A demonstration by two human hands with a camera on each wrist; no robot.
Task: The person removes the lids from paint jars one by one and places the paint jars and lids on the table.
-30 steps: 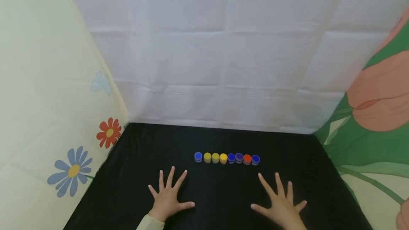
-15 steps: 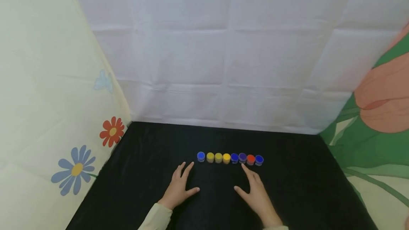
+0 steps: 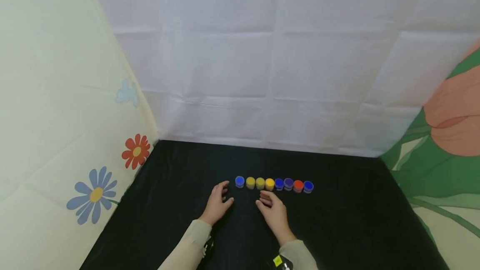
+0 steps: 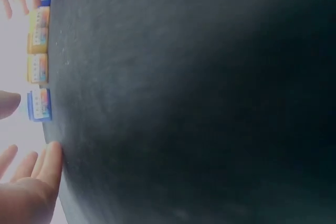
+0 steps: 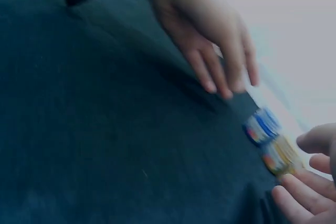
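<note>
Several small paint pots stand in a row on the black tabletop in the head view. From left come a blue pot [image 3: 239,182], two dull yellow pots [image 3: 255,183], a brighter yellow pot [image 3: 269,184], a dark blue pot [image 3: 279,184], a purple pot [image 3: 288,184], a red pot [image 3: 298,186] and another blue pot [image 3: 308,186]. My left hand [image 3: 216,205] is just left of the first blue pot, fingers loosely bent, holding nothing. My right hand [image 3: 275,215], relaxed, hovers in front of the yellow pots without gripping any. Labels show on pots [image 4: 40,104] in the left wrist view.
A black cloth [image 3: 348,216] covers the table. Behind it hangs a white creased sheet [image 3: 270,61]. Flower-printed cloths flank it, a pale one [image 3: 75,128] at left and a green-and-pink one [image 3: 450,161] at right.
Both hands have moved inward and forward toward the row of pots, and their spread fingers have drawn together and relaxed. The head view has shifted slightly; the pots stand as before.
</note>
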